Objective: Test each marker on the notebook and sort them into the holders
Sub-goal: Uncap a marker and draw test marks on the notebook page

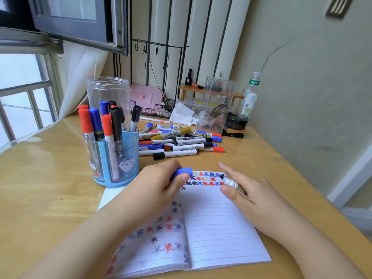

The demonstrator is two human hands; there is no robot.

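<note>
Two hands over an open notebook on a wooden desk. Left hand curled round a blue cap, pinched between thumb and fingers above the notebook's top edge. Right hand grips an uncapped marker; thumb and middle fingers closed on the barrel, index finger straight and pointing away. White ribbed tip end shows just past the thumb, close over the right page; rest of barrel hidden by the hand. Tip colour cannot be told.

Right page lined, rows of red, blue and black star-shaped marks along the top. Left page shows the same sort of marks, blurred; left forearm covers part of it.

Blue holder stands just left of the left hand, holding red, blue and black markers upright. Clear jar behind it, touching or nearly so.

Loose pile of markers lies beyond the notebook, well apart from both hands, caps of several colours.

Farther back: crumpled paper, clear plastic box, pink case, wire tray, bottle by the wall.
</note>
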